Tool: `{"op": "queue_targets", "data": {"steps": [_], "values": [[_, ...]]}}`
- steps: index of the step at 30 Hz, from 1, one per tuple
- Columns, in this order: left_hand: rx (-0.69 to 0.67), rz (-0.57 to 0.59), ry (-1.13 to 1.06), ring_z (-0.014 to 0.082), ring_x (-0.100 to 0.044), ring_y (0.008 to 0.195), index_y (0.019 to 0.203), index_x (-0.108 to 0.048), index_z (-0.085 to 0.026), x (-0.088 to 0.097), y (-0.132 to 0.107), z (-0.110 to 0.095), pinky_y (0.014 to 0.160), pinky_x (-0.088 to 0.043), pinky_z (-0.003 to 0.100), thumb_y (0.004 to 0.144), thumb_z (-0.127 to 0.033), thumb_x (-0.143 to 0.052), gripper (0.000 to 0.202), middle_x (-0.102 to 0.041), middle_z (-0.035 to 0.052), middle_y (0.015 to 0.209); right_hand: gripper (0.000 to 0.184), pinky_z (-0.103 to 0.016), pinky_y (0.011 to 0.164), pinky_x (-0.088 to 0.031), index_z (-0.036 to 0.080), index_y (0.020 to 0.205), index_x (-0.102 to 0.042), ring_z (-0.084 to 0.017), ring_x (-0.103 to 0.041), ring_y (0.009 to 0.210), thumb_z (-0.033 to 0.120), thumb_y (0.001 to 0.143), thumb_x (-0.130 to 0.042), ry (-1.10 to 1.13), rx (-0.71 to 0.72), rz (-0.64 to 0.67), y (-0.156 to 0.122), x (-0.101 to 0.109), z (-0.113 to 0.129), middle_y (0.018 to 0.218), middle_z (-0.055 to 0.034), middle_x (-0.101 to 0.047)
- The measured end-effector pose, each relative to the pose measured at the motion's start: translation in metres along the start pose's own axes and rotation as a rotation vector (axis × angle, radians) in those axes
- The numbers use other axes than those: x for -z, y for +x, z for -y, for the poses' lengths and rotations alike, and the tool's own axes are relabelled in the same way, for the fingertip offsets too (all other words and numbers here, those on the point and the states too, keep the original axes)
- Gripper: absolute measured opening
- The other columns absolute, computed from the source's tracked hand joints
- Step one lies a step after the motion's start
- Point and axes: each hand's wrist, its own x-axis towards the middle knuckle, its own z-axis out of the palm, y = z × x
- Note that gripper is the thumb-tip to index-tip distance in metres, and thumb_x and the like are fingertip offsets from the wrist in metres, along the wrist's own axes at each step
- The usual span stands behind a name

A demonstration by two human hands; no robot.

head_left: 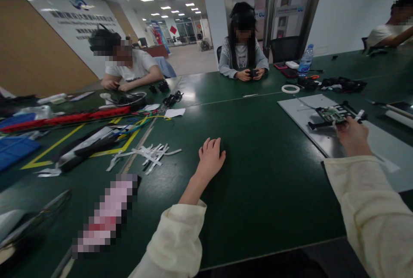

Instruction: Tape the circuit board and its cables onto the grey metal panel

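Note:
My left hand (211, 157) rests palm down on the green table (254, 153), its fingers loosely bent and a little apart, holding nothing. Thin white paper strips (154, 155) lie in a loose heap to its left. At the right, my right hand (352, 135) is closed on the near edge of a circuit board in a black frame (334, 114). The frame has black arms sticking out at its sides. It is over a light grey board (303, 116); whether it touches that board I cannot tell. The fingertips under the frame are hidden.
A roll of white tape (290, 89), a water bottle (305, 60) and black parts (343, 84) stand beyond the grey board. Left lie a blurred pink object (108, 213), a black pouch (87, 144), coloured wires (142, 124) and a red strip (67, 118). Several people sit around the table.

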Motion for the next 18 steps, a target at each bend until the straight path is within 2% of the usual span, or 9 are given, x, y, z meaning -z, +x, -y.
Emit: {"op": "queue_targets", "data": {"steps": [2, 5, 7, 10, 13, 18], "values": [[-0.004, 0.002, -0.005, 0.0312, -0.026, 0.138, 0.139, -0.037, -0.017, 0.001, 0.0, 0.0, 0.106, -0.032, 0.055, 0.092, -0.034, -0.04, 0.05, -0.043, 0.0143, 0.14, 0.025, -0.026, 0.058, -0.048, 0.019, 0.061, -0.04, -0.008, -0.046, 0.055, 0.0, 0.074, -0.049, -0.025, 0.031, 0.014, -0.006, -0.004, 0.002, 0.063, 0.0036, -0.047], [0.003, 0.01, -0.013, 0.0312, -0.026, 0.138, 0.139, -0.037, -0.016, 0.002, 0.0, 0.0, 0.106, -0.031, 0.055, 0.091, -0.033, -0.04, 0.05, -0.044, 0.0146, 0.14, 0.016, -0.025, 0.062, -0.049, 0.018, 0.068, -0.049, -0.008, -0.049, 0.057, 0.005, 0.076, -0.054, -0.028, 0.084, 0.154, -0.021, -0.018, 0.004, 0.07, 0.0024, -0.056], [0.005, 0.013, -0.02, 0.0313, -0.025, 0.138, 0.138, -0.037, -0.016, 0.003, 0.0, 0.0, 0.106, -0.031, 0.055, 0.091, -0.033, -0.041, 0.05, -0.044, 0.0149, 0.14, 0.011, -0.027, 0.071, -0.05, 0.018, 0.078, -0.058, -0.009, -0.058, 0.069, 0.008, 0.076, -0.06, -0.048, 0.12, 0.324, -0.037, -0.03, 0.006, 0.082, -0.0002, -0.063], [-0.003, 0.014, -0.039, 0.0314, -0.025, 0.139, 0.138, -0.037, -0.017, 0.004, -0.001, -0.001, 0.106, -0.03, 0.055, 0.092, -0.033, -0.041, 0.05, -0.042, 0.0152, 0.141, 0.012, -0.03, 0.082, -0.05, 0.019, 0.087, -0.065, -0.013, -0.062, 0.086, 0.02, 0.075, -0.067, -0.227, 0.176, 0.682, -0.069, -0.048, 0.007, 0.092, -0.0025, -0.067], [0.002, 0.013, -0.05, 0.0314, -0.025, 0.139, 0.138, -0.037, -0.018, 0.007, -0.001, -0.004, 0.107, -0.029, 0.055, 0.091, -0.033, -0.042, 0.049, -0.043, 0.0151, 0.141, 0.022, -0.03, 0.081, -0.052, 0.022, 0.091, -0.067, -0.015, -0.063, 0.089, 0.033, 0.073, -0.072, -0.369, 0.093, 0.895, -0.104, -0.059, 0.008, 0.094, -0.0013, -0.068], [0.041, -0.034, -0.089, 0.0313, -0.028, 0.138, 0.136, -0.039, -0.018, 0.013, 0.001, -0.009, 0.108, -0.03, 0.054, 0.088, -0.028, -0.046, 0.05, -0.043, 0.0142, 0.141, 0.028, -0.028, 0.079, -0.053, 0.024, 0.098, -0.066, -0.017, -0.064, 0.095, 0.038, 0.074, -0.072, -0.44, -0.07, 1.088, -0.142, -0.064, 0.01, 0.102, -0.001, -0.068]]}}
